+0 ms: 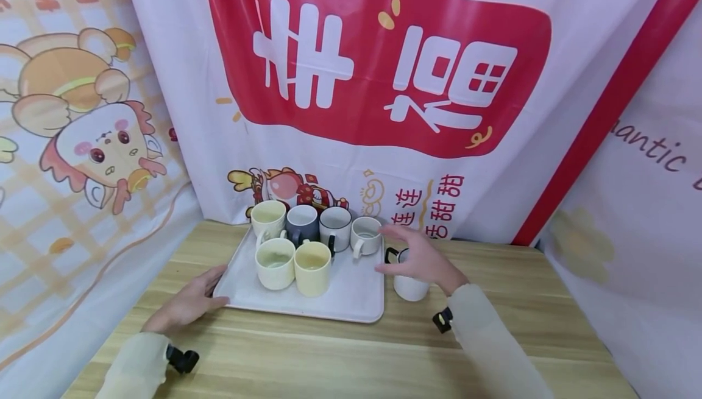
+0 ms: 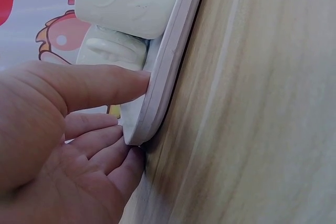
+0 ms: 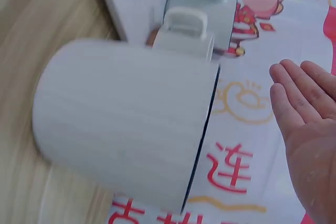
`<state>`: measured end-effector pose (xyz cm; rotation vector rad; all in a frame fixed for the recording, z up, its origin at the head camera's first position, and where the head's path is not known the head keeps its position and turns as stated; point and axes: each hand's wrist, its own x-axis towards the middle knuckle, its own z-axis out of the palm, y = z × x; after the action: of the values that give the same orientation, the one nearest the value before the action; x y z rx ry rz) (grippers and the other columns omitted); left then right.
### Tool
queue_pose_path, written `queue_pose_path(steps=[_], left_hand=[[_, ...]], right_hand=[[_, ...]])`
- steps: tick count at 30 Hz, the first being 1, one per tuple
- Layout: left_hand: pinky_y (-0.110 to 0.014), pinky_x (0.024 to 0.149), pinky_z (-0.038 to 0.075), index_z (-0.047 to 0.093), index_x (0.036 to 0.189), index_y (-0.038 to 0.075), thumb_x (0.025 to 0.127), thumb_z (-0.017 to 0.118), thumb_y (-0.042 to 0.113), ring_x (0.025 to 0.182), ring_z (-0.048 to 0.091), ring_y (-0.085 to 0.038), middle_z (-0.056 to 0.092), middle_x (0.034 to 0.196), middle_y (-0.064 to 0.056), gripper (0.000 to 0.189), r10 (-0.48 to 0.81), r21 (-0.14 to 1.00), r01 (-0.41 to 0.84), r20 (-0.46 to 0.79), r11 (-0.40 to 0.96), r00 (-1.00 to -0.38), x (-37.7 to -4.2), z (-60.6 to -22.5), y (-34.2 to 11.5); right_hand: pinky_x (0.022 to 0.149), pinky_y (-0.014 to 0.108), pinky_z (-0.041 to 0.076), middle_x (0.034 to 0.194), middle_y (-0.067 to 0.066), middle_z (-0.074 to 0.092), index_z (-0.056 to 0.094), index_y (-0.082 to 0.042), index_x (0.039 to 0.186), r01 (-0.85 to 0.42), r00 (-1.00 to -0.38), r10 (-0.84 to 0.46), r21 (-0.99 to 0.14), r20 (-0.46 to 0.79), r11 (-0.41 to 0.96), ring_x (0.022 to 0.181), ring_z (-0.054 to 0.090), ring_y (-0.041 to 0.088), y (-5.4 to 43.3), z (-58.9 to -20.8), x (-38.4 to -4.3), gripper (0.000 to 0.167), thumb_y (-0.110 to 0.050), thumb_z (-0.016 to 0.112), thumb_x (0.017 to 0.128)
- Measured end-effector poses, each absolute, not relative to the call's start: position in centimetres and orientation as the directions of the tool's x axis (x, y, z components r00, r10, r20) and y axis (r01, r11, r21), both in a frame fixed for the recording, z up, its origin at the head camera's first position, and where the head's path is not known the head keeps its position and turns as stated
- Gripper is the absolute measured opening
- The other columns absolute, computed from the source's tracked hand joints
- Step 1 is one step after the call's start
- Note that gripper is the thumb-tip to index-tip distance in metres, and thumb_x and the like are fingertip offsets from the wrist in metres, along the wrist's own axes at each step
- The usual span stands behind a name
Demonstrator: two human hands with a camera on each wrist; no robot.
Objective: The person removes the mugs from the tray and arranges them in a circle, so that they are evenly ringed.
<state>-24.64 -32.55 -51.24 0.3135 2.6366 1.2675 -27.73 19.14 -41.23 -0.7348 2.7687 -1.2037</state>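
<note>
A pale tray [image 1: 351, 301] lies on the wooden table with several mugs on it. My left hand [image 1: 189, 298] holds the tray's front left corner. In the left wrist view its thumb [image 2: 115, 85] lies against the rim and the fingers reach round the corner. A white mug with a dark rim [image 1: 411, 289] and black handle stands on the table, just right of the tray. Above this mug my right hand [image 1: 418, 259] is spread, holding nothing. In the right wrist view the mug's side [image 3: 121, 119] is apart from the straight fingers [image 3: 302, 90].
On the tray's back row stand a pale yellow mug [image 1: 269, 222], a dark grey mug [image 1: 302, 228], a white mug with black handle [image 1: 336, 231] and a small white mug [image 1: 365, 243]. In front are a cream cup [image 1: 275, 274] and a yellow mug [image 1: 312, 280]. Printed cloth [image 1: 378, 149] hangs behind.
</note>
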Motion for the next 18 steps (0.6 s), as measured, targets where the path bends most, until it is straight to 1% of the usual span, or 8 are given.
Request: queue_pose_path(steps=[4,7,9,12,15,18], left_hand=[[-0.067,0.126,0.025,0.019,0.161,-0.017,0.101,0.070,0.011,0.155,0.020,-0.060,0.017,0.168,-0.041,0.083,0.285,0.799,0.108,-0.082,0.592,-0.955,-24.7,-51.2,-32.4],[-0.066,0.126,0.026,0.019,0.161,-0.015,0.101,0.069,0.011,0.155,0.021,-0.059,0.018,0.168,-0.040,0.083,0.276,0.798,0.097,-0.089,0.594,-0.957,-24.7,-51.3,-32.4],[-0.064,0.127,0.026,0.018,0.162,-0.014,0.101,0.069,0.012,0.156,0.021,-0.058,0.017,0.169,-0.039,0.084,0.268,0.792,0.088,-0.099,0.604,-0.958,-24.7,-51.4,-32.4],[-0.064,0.127,0.025,0.017,0.163,-0.013,0.101,0.069,0.013,0.157,0.020,-0.057,0.016,0.170,-0.038,0.085,0.260,0.795,0.070,-0.113,0.602,-0.959,-24.7,-51.5,-32.5],[-0.064,0.127,0.025,0.017,0.163,-0.013,0.101,0.070,0.014,0.157,0.019,-0.057,0.015,0.170,-0.038,0.085,0.262,0.801,0.069,-0.112,0.594,-0.959,-24.7,-51.6,-32.6],[-0.064,0.128,0.024,0.016,0.163,-0.012,0.101,0.070,0.014,0.158,0.018,-0.057,0.014,0.171,-0.037,0.086,0.264,0.810,0.061,-0.118,0.584,-0.957,-24.6,-51.6,-32.7]], right_hand=[[0.125,0.054,0.043,0.157,0.005,0.058,0.056,-0.017,0.152,-0.442,-0.870,-0.460,-0.694,0.178,0.568,0.147,0.055,0.028,16.8,-41.5,-27.9,0.086,-0.043,0.093,0.079],[0.123,0.051,0.046,0.154,0.002,0.061,0.058,-0.018,0.151,-0.457,-0.864,-0.470,-0.675,0.182,0.578,0.143,0.058,0.024,15.1,-41.9,-27.9,0.085,-0.046,0.093,0.079],[0.123,0.051,0.046,0.154,-0.002,0.060,0.057,-0.020,0.152,-0.454,-0.864,-0.474,-0.671,0.171,0.586,0.143,0.057,0.022,13.9,-42.1,-27.8,0.086,-0.049,0.092,0.078],[0.125,0.052,0.043,0.155,-0.001,0.060,0.057,-0.019,0.152,-0.459,-0.858,-0.485,-0.678,0.169,0.575,0.144,0.057,0.023,12.3,-42.8,-27.9,0.088,-0.049,0.092,0.078],[0.125,0.053,0.043,0.156,0.004,0.059,0.055,-0.015,0.153,-0.459,-0.852,-0.495,-0.700,0.171,0.548,0.144,0.057,0.028,11.0,-43.9,-28.1,0.089,-0.045,0.093,0.078],[0.124,0.049,0.045,0.156,0.007,0.058,0.052,-0.011,0.155,-0.442,-0.857,-0.488,-0.723,0.165,0.531,0.145,0.056,0.030,9.8,-45.2,-28.3,0.092,-0.043,0.093,0.079]])
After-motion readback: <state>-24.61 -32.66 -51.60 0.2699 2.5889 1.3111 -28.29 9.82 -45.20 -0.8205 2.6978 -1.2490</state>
